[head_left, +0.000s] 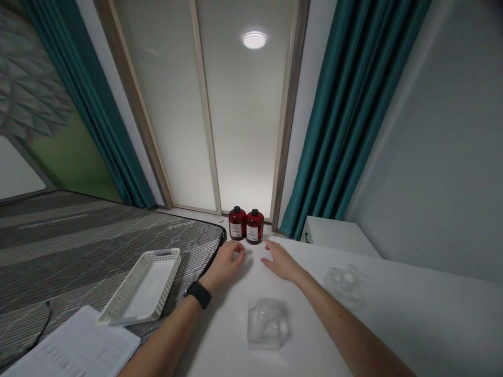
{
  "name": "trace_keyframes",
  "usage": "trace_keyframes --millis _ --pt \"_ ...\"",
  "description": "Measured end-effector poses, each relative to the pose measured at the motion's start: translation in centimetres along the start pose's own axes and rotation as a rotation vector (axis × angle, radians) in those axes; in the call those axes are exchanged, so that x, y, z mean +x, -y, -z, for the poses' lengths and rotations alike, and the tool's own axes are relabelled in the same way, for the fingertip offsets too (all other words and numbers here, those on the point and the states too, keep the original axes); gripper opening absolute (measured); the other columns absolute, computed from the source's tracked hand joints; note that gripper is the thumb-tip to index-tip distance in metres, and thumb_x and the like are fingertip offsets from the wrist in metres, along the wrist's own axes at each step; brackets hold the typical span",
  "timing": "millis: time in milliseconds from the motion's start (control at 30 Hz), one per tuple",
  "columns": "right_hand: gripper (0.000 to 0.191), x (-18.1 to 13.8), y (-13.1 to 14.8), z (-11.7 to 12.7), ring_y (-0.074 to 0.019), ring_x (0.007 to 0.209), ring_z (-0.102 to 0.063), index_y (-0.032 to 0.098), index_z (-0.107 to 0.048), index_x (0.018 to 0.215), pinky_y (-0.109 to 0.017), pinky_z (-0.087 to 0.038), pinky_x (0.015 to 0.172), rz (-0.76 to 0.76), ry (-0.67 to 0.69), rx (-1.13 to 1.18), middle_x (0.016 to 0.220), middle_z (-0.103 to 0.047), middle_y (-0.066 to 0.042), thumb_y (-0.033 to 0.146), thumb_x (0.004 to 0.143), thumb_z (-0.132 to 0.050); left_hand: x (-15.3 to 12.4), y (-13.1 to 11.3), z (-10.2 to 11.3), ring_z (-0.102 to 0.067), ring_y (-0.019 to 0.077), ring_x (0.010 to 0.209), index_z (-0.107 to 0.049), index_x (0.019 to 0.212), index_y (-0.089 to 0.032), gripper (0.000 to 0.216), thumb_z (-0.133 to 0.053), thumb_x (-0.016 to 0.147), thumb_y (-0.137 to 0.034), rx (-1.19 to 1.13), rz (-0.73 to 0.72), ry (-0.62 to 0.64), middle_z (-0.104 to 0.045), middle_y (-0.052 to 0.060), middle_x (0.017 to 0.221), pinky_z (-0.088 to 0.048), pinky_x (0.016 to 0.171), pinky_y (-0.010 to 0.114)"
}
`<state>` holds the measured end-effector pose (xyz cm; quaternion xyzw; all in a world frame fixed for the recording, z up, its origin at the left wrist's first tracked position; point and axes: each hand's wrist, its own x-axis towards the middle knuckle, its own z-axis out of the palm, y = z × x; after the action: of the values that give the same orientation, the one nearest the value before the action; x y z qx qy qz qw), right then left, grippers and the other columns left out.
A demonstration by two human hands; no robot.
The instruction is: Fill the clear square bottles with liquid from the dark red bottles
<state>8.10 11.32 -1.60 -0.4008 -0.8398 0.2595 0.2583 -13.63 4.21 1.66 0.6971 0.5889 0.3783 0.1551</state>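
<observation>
Two dark red bottles (246, 225) with black caps and white labels stand side by side at the far edge of a white table (393, 314). My left hand (227, 262), with a black watch on its wrist, rests on the table just in front of the left bottle, fingers loosely curled and holding nothing. My right hand (281, 261) lies flat with fingers stretched toward the right bottle, a little short of it. A clear plastic packet (268, 322) lies between my forearms. Another clear packet (346, 283) lies to the right of my right arm.
A white lattice basket (143, 285) sits on a grey striped mattress (78, 241) to the left, with printed papers (74, 348) beneath its near end. A frosted window, teal curtains (346, 131) and a small white cabinet (334, 233) stand behind the table.
</observation>
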Motion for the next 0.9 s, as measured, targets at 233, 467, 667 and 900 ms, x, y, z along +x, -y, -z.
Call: trace_keyframes --millis 233,467,667,900 --pt "0.053 -4.8 2.3 1.6 -0.0201 0.1 -0.068 0.021 -0.053 0.137 -0.037 -0.051 0.094 0.041 0.051 0.049 0.111 -0.07 -0.009 0.007 0.086 -0.054 -4.0 -4.3 1.4 -0.064 0.0207 0.08 -0.066 0.093 -0.019 0.02 -0.053 0.094 -0.034 -0.148 -0.091 0.181 -0.071 0.004 0.087 -0.048 0.069 0.028" --pt "0.055 -8.7 3.9 1.6 -0.0189 0.102 -0.067 0.023 -0.055 0.134 -0.036 -0.051 0.095 0.058 0.018 0.083 0.111 -0.071 -0.007 0.0 0.085 -0.044 -6.2 -3.9 1.9 -0.057 0.0265 0.106 -0.055 0.129 -0.02 0.06 -0.068 0.082 -0.055 -0.383 -0.176 0.542 -0.062 0.009 0.116 -0.046 0.094 0.039" --pt "0.065 -12.1 4.8 2.1 -0.02 0.106 -0.063 0.025 -0.058 0.128 -0.038 -0.048 0.099 0.048 -0.04 0.092 0.111 -0.069 -0.005 -0.006 0.074 -0.041 -7.0 -5.2 1.8 -0.056 0.0263 0.104 -0.049 0.13 -0.023 0.083 -0.088 0.059 -0.041 -0.275 -0.115 0.702 -0.057 0.004 0.117 -0.049 0.093 0.039" --pt "0.056 -15.8 5.1 2.8 -0.0219 0.112 -0.061 0.028 -0.055 0.131 -0.039 -0.05 0.101 0.047 -0.11 0.187 0.117 -0.063 -0.006 0.001 0.083 -0.045 -7.1 -5.5 0.0 -0.057 0.0273 0.115 -0.05 0.134 -0.023 0.067 -0.076 0.073 -0.021 -0.273 -0.185 0.546 -0.059 0.008 0.13 -0.046 0.106 0.043"
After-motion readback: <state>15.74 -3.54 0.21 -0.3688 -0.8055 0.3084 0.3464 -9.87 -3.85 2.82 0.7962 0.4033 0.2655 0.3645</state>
